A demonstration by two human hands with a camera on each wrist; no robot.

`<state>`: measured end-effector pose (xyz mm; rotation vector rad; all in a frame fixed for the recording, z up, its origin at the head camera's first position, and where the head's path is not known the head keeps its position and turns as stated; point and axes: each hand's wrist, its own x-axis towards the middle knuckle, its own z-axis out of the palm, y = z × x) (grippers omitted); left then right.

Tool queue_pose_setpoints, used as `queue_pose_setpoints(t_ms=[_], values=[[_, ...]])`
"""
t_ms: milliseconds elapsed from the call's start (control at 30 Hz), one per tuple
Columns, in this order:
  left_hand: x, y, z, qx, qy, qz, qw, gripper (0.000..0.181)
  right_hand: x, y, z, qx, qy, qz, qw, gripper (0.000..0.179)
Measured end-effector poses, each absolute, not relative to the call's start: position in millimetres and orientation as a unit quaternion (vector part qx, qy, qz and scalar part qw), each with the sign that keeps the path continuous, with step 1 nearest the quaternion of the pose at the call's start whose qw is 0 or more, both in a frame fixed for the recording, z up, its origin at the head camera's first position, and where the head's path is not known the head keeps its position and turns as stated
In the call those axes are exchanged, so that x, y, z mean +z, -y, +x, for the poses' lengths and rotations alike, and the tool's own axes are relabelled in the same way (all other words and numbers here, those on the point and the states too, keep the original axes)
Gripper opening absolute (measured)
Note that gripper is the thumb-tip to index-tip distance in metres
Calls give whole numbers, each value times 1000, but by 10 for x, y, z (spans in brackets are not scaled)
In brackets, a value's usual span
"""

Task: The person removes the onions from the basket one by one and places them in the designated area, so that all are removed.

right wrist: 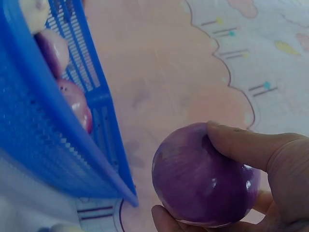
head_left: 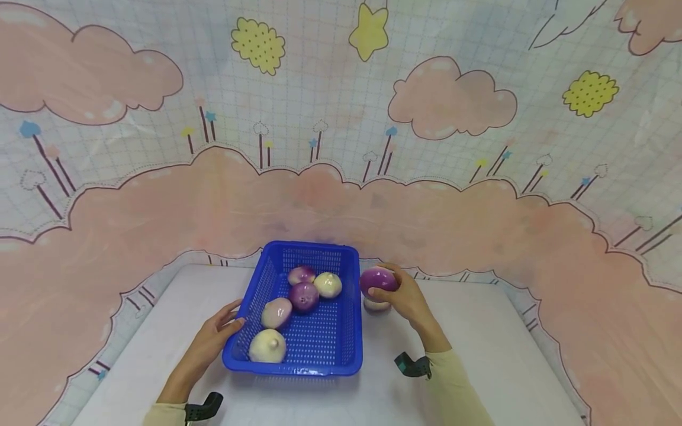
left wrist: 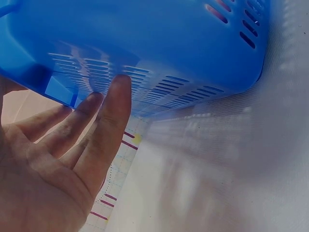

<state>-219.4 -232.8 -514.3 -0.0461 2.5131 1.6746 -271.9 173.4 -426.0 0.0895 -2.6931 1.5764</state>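
Observation:
A purple onion (head_left: 379,283) is in my right hand (head_left: 402,293), with the thumb and fingers curled round it just beyond the basket's right side. The right wrist view shows the glossy onion (right wrist: 205,174) and the thumb on its upper side. Beneath it in the head view, a pale onion (head_left: 377,306) is partly hidden on the table. My left hand (head_left: 213,334) rests against the left side of the blue plastic basket (head_left: 356,331). In the left wrist view its extended fingers (left wrist: 113,108) lie along the slotted wall.
Inside the basket are a purple onion (head_left: 304,297), a purple-and-white one (head_left: 302,276), pinkish one (head_left: 276,313) and white ones (head_left: 267,347) along the left and back. The white table (head_left: 458,331) ends at a patterned cloth backdrop (head_left: 437,222).

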Motion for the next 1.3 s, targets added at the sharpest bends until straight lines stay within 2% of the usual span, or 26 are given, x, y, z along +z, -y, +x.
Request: queue_pose_setpoints(t_ms=[167, 467, 1300], values=[[-5135, 2324, -2195, 557, -828, -14, 61, 68, -4319, -1875, -2725, 491, 871, 12, 16, 67], [-5127, 2312, -2207, 560, -826, -16, 60, 69, -4443, -2141, -2727, 508, 861, 12, 25, 62], [-5092, 2324, -2200, 557, -828, -13, 63, 68, -4861, -2840, -2713, 520, 850, -77, 40, 65]])
